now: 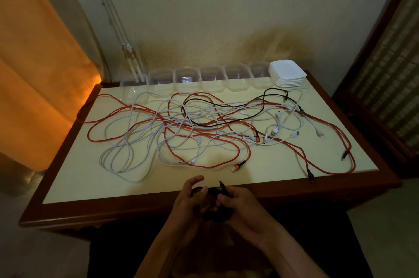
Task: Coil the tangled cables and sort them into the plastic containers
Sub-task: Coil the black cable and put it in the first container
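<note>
Both bare forearms come up from 5 and 7 o'clock and meet low at centre. The left hand (189, 201), palm turned toward 3 o'clock, curls its fingers round a coiled black cable (212, 208). The right hand (241, 205) faces it, pinching the same cable near its plug end, which points toward 12 o'clock.

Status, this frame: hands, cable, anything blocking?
Hands: left hand and right hand grip dark cable coil at near table edge. Red-white-black tangle uncoiled on table. Tangle lies between hands and clear containers.
</note>
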